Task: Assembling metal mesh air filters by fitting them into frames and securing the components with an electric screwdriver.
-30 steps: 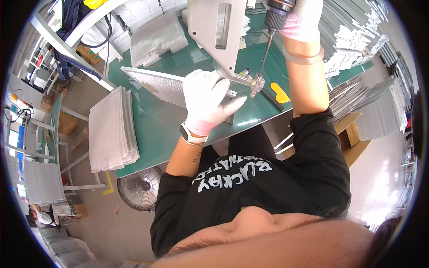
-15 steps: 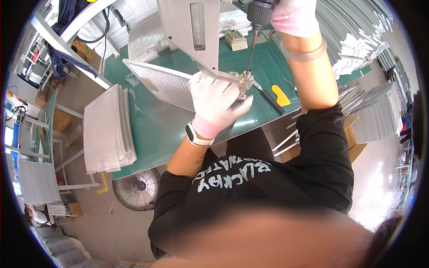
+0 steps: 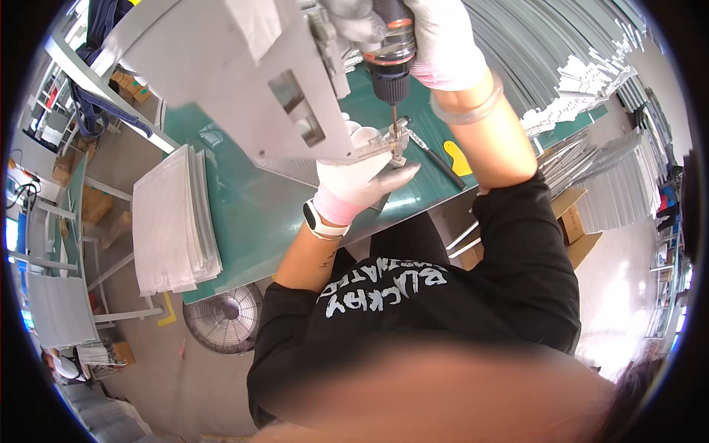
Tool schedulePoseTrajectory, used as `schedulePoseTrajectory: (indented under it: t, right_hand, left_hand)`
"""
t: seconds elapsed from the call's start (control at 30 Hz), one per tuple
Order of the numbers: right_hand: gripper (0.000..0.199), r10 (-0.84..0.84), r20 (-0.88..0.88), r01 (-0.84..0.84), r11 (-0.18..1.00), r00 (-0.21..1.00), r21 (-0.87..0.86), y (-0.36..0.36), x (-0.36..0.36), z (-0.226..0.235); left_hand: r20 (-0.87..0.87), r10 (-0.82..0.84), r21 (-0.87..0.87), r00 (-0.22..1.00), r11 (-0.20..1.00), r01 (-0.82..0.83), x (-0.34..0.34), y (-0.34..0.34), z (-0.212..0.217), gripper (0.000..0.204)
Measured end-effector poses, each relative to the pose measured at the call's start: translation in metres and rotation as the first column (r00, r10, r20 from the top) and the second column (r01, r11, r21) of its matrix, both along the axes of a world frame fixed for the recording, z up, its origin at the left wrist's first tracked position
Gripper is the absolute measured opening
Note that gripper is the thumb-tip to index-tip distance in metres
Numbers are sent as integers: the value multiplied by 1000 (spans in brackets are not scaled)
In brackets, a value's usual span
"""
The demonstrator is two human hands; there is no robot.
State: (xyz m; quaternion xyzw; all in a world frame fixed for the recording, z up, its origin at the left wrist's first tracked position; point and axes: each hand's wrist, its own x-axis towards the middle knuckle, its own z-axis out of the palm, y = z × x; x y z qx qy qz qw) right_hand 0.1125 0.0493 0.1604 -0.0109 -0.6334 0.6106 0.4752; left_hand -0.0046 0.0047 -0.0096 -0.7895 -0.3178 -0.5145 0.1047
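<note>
My left hand (image 3: 354,176), in a white glove with a pink cuff, is closed at a small clear and metallic fitting (image 3: 399,145), its thumb and fingers around it. My right hand (image 3: 447,46), gloved the same way, grips a dark power drill (image 3: 391,63). The drill points down, and its long thin bit (image 3: 395,117) reaches the fitting; whether it turns cannot be seen. Close to the camera, a large light grey slotted piece (image 3: 236,88) leans across the view. It hides part of my left fingers and most of a textured white panel (image 3: 284,171).
A green table (image 3: 244,229) bears a stack of white sheets (image 3: 173,221) at left. A yellow scraper (image 3: 456,158) and a dark-handled tool (image 3: 445,171) lie right of the fitting. Bundled pale strips (image 3: 532,52) fill the far right; a fan (image 3: 223,317) stands below.
The large grey piece has swung left and tilted, looming larger. My right hand and the drill have come nearer and left, the bit still at the fitting. My left hand has barely moved.
</note>
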Motion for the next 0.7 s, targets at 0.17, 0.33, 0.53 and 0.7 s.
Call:
schedulePoseTrajectory:
  t: [0.17,0.33,0.53,0.7]
  right_hand:
    - [37,97,63,-106,981,993,160,-3,-12,4]
    - [16,332,-120,-349,921,935,-172,4,-26,-6]
    - [25,385,-99,-397,884,918,-245,0,-32,-6]
    - [24,205,91,-217,967,974,135,21,-54,-19]
  left_hand:
    - [-1,-29,48,1000,998,29,-5,1,1,39]
    - [-77,45,48,996,998,-41,-8,-3,3,37]
    - [-83,97,68,992,994,-91,-9,-7,-1,38]
    - [-96,141,76,985,988,-133,-8,-11,3,34]
